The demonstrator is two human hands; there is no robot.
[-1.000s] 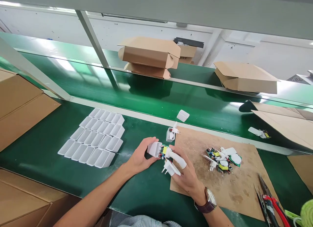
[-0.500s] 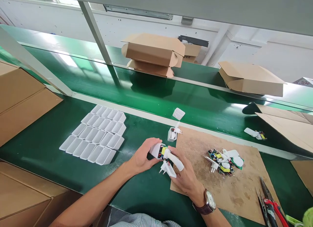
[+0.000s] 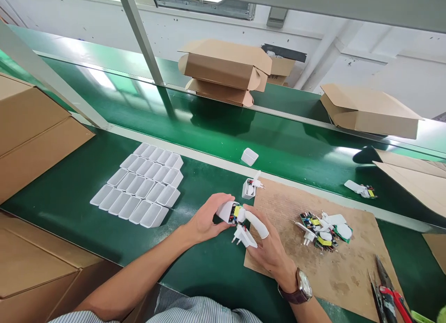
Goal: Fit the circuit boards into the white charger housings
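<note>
My left hand [image 3: 211, 218] is closed around a white plastic housing [image 3: 226, 211], holding it on its side above the green bench. At the housing's open end is a circuit board [image 3: 237, 213] with a yellow component, partly inside. My right hand [image 3: 268, 244] grips this board from the right; a white finger cot [image 3: 257, 224] covers its index finger. A white plug piece with two pins [image 3: 245, 236] hangs below the board, close to the right fingers. Just beyond my hands stands another white housing [image 3: 248, 189] with a board and plug piece sticking out of it.
Rows of white housings [image 3: 139, 186] lie at left. On the cardboard sheet [image 3: 278, 258] sit a pile of circuit boards [image 3: 324, 230], pliers [image 3: 388, 286] and tweezers [image 3: 375, 295]. The green belt [image 3: 209, 132] carries a loose housing [image 3: 250, 157] and a board [image 3: 360, 189]. Cardboard boxes [image 3: 226, 72] stand behind.
The view has shifted slightly. The loose housing and the board on the belt have moved left relative to the bench. Both hands keep nearly the same hold.
</note>
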